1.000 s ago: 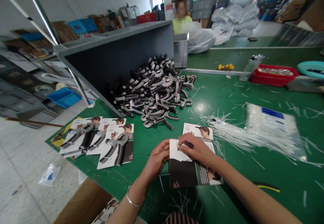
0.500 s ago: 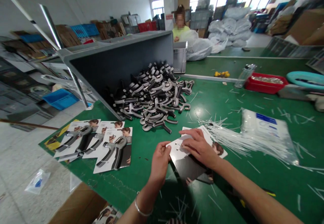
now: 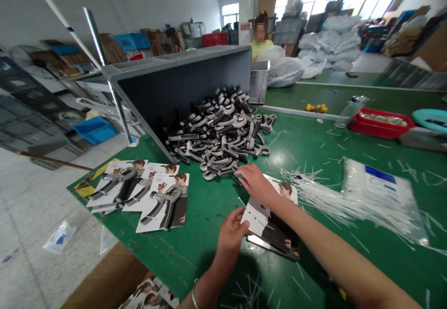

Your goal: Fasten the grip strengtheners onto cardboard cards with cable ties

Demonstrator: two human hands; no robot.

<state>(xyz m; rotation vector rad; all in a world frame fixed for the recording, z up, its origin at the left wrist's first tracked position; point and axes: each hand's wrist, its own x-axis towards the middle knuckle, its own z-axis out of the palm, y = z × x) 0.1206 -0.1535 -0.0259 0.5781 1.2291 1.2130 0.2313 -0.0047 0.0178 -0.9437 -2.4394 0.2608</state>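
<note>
My left hand [image 3: 233, 234] pinches the left edge of a white punched card [image 3: 257, 218] with white ties through it. This card lies over other printed cards [image 3: 291, 192]. My right hand [image 3: 254, 183] reaches over the cards to the near edge of a heap of grey-and-black hand grips [image 3: 223, 132]; its fingertips are at a black handle, and whether they hold it is unclear. On the left, several cards carry hand grips, one of them a front card [image 3: 148, 216] with a grip [image 3: 171, 199] on it. Loose white ties [image 3: 324, 195] are fanned out at the right.
A large grey crate [image 3: 139, 90] lies on its side behind the heap. A bag of ties [image 3: 380, 192], a red tray [image 3: 380, 130], a clear bottle [image 3: 349, 113] and a teal dish [image 3: 431, 117] stand at the right. Across the table is a person [image 3: 261, 41].
My right hand has left the punched card and moved up and left to the heap. My left hand still holds the card, now turned and lower. The whole view has shifted slightly.
</note>
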